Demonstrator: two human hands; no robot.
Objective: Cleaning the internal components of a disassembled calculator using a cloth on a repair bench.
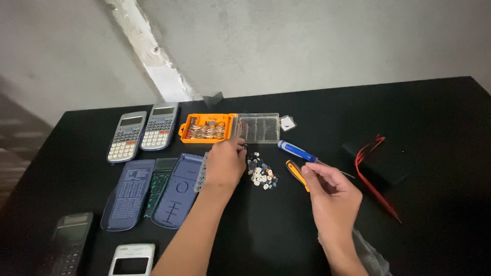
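Two bare hands at work over a black table [419,112] strewn with calculator parts.

Largest first: black table under a grey wall; along its left side, two grey calculators [144,129] side by side, below them blue calculator covers [153,191] and a green circuit board [160,185], then a dark calculator [69,245] and a white calculator shell [132,258] at the near edge. Right, a black box with red wires [376,163]. Centre, an open orange bit case [207,128] with clear lid [260,128]. Left hand [225,163] curled, fingertips just below the case, contents hidden, so cannot tell. Right hand [332,197] closed on an orange-handled screwdriver [296,174]. Blue-handled screwdriver [297,151] lying just beyond. Smallest: loose keys [262,174] heaped between the hands.
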